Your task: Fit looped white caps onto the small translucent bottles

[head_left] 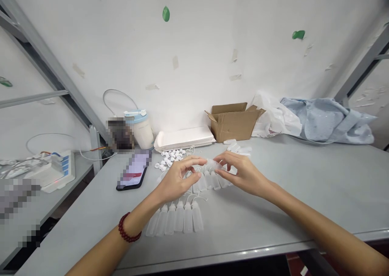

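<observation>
Both hands are held up a little above the grey desk [304,187], close to each other in the middle.

The small bottle [213,163] is see-through and hangs in the air between them. It lies on its side, with its long way going left to right. One end points at the left hand [178,181] and the other end sits in the right hand [244,174].

The right hand's grip is clamped on the small bottle, with the fingertips [220,159] pinched on its right end. The left hand's finger and thumb come in from the left and almost meet at the bottle's left end. I cannot tell if that grip is closed on something tiny or just touching. Both hands are about as near to the bottle, but only the right one clearly has it.

Right under the hands lies a far row of bottles [212,181]. A near row of bottles [178,218] lies closer to the person. A heap of white caps [170,156] sits just past the left hand, and a phone [133,173] lies to the left.
</observation>
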`<state>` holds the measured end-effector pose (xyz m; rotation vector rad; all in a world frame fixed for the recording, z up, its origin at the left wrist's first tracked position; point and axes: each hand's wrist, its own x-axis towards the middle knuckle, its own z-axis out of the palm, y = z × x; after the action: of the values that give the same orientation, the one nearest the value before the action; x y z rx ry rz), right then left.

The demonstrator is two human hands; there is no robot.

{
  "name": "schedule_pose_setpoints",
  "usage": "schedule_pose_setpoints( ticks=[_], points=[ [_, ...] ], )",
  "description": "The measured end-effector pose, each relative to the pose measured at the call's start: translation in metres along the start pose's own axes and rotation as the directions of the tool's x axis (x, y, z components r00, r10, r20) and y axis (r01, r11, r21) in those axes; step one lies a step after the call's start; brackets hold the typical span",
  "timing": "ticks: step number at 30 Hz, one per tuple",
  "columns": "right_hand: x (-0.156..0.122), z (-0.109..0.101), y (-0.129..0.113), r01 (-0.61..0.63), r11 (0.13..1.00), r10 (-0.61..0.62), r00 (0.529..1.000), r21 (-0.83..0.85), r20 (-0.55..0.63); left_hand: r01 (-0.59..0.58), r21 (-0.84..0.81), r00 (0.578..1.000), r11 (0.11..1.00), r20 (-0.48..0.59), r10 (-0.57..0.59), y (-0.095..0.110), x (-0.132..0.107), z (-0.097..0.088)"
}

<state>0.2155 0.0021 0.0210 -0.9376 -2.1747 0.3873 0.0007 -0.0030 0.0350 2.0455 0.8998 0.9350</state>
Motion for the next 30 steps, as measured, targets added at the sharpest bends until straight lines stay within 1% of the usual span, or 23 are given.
schedule_pose_setpoints(
  ticks=[3, 7, 10, 13, 16, 18, 21, 24, 30],
  points=[
    [-0.001, 0.000, 0.001, 0.009, 1.000, -0.009, 1.000, 0.002, 0.003, 0.006, -0.020, 1.000, 1.000, -0.012, -0.006, 0.001, 0.000, 0.001],
    [-0.002, 0.002, 0.005, 0.057, 0.997, -0.057, 0.998, -0.046, 0.013, -0.007, -0.043, 1.000, 0.999, -0.019, 0.006, 0.002, 0.000, 0.002],
    [-0.002, 0.004, 0.006, 0.087, 0.995, -0.086, 0.996, -0.051, 0.012, -0.008, -0.028, 1.000, 1.000, -0.018, 0.007, 0.002, -0.001, 0.003],
    [-0.004, 0.008, 0.007, 0.087, 0.995, -0.086, 0.996, -0.042, 0.020, -0.070, 0.080, 0.997, 0.994, -0.034, 0.073, 0.002, -0.003, 0.005],
    [-0.007, 0.011, 0.007, 0.077, 0.996, -0.075, 0.996, -0.045, 0.042, -0.168, 0.238, 0.983, 0.957, -0.030, 0.180, 0.002, -0.005, 0.009],
    [-0.008, 0.012, 0.007, 0.086, 0.995, -0.083, 0.995, -0.049, 0.059, -0.210, 0.296, 0.974, 0.932, -0.014, 0.224, 0.001, -0.006, 0.012],
    [-0.008, 0.014, 0.008, 0.116, 0.992, -0.114, 0.992, -0.043, 0.053, -0.256, 0.329, 0.963, 0.909, 0.001, 0.270, 0.000, -0.008, 0.015],
    [-0.008, 0.014, 0.008, 0.137, 0.990, -0.137, 0.991, -0.020, 0.008, -0.291, 0.347, 0.949, 0.891, -0.011, 0.314, -0.001, -0.009, 0.017],
    [-0.007, 0.014, 0.005, 0.129, 0.992, -0.129, 0.991, -0.007, -0.047, -0.309, 0.372, 0.935, 0.875, -0.049, 0.351, -0.001, -0.011, 0.018]
  ],
)
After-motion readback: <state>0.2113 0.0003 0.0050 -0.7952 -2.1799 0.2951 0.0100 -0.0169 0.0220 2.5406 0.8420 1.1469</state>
